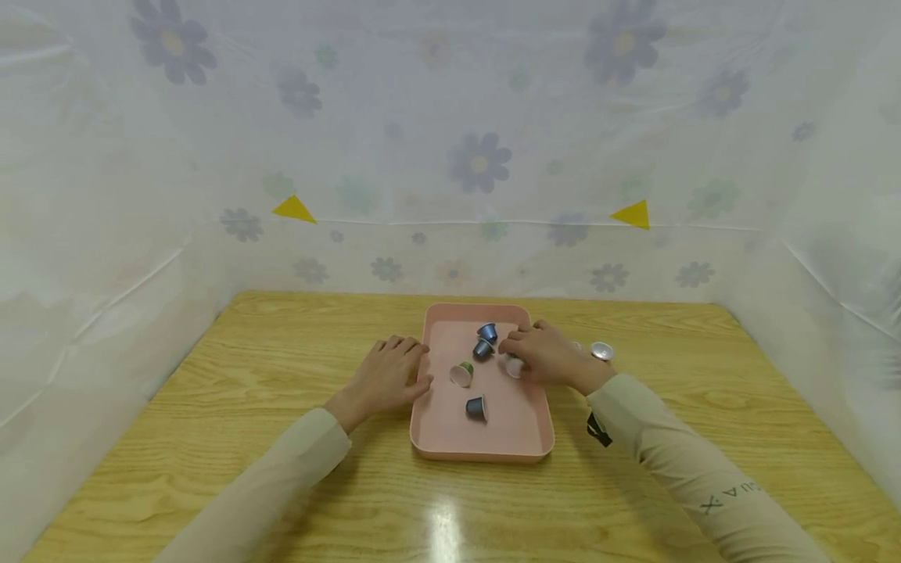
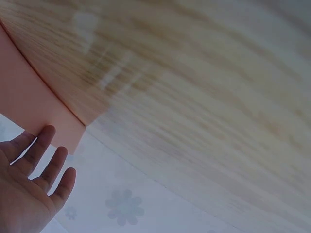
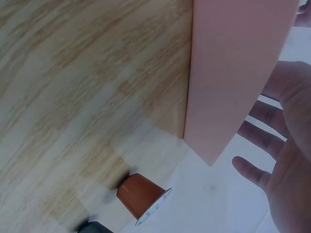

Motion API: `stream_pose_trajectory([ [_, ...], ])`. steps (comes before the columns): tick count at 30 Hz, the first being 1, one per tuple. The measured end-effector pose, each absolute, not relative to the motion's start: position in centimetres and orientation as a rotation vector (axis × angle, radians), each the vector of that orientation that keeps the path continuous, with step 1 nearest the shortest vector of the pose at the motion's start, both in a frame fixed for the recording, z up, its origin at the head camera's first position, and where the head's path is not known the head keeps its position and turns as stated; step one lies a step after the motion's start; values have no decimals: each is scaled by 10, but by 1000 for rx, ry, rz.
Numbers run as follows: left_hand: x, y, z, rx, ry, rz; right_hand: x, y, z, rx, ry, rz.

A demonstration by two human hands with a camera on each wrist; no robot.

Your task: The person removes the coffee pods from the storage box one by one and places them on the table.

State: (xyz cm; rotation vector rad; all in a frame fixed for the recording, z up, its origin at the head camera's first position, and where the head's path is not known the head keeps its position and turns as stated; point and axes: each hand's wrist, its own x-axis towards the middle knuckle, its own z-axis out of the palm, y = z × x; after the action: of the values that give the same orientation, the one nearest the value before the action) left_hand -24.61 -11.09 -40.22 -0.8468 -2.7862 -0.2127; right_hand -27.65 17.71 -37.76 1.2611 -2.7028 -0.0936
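Observation:
A pink tray [image 1: 486, 438] lies on the table with several coffee capsules in it. My left hand [image 1: 390, 371] rests at its left rim, fingers loosely extended; the left wrist view shows fingertips against the outer wall. My right hand [image 1: 545, 356] reaches over the right rim. Between its thumb and fingers is a coffee capsule with a pale lid [image 1: 515, 367], partly hidden by the hand. Left of it lie a blue capsule [image 1: 488, 332], a dark capsule [image 1: 482, 349] and a green capsule [image 1: 461, 374]. Closer to me is another dark capsule [image 1: 476, 408].
Right of the tray, a capsule with a silver lid [image 1: 601, 351] sits on the wooden table [image 1: 281, 344]. The right wrist view shows a brown capsule [image 3: 141, 196] and a dark one [image 3: 93, 227] outside the tray wall. A flowered curtain [image 1: 394, 141] encloses the table's back and sides.

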Motion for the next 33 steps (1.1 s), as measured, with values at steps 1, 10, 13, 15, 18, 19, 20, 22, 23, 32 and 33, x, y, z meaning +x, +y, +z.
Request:
stream_pose_trajectory([
  [1, -246, -111, -402, -847, -2786, -213, -276, 177, -378, 1262, -2702, -100],
  [10, -247, -112, -403, -851, -2768, -224, -275, 176, -379, 1265, -2694, -124],
  [13, -247, -112, -403, -851, -2768, -227, -274, 177, -378, 1277, -2688, -121],
  [15, -247, -112, -403, -850, -2771, -223, -273, 178, -376, 1283, -2691, -114],
  [18, -246, -112, -403, -847, -2776, -219, -273, 178, -373, 1282, -2694, -98],
  [19, -246, -112, -402, -846, -2777, -217, -273, 179, -372, 1283, -2688, -91],
  [20, -246, -112, -402, -845, -2779, -214, -273, 179, -372, 1278, -2685, -86],
  [22, -246, -112, -402, -845, -2779, -215, -274, 180, -370, 1268, -2678, -89],
  [23, -246, -112, -402, -845, -2779, -215, -274, 180, -370, 1261, -2674, -84],
  [32, -246, -112, -403, -848, -2778, -202, -273, 183, -368, 1235, -2653, -121],
  [33, -246, -111, -402, -848, -2780, -201, -273, 183, -368, 1234, -2658, -121],
])
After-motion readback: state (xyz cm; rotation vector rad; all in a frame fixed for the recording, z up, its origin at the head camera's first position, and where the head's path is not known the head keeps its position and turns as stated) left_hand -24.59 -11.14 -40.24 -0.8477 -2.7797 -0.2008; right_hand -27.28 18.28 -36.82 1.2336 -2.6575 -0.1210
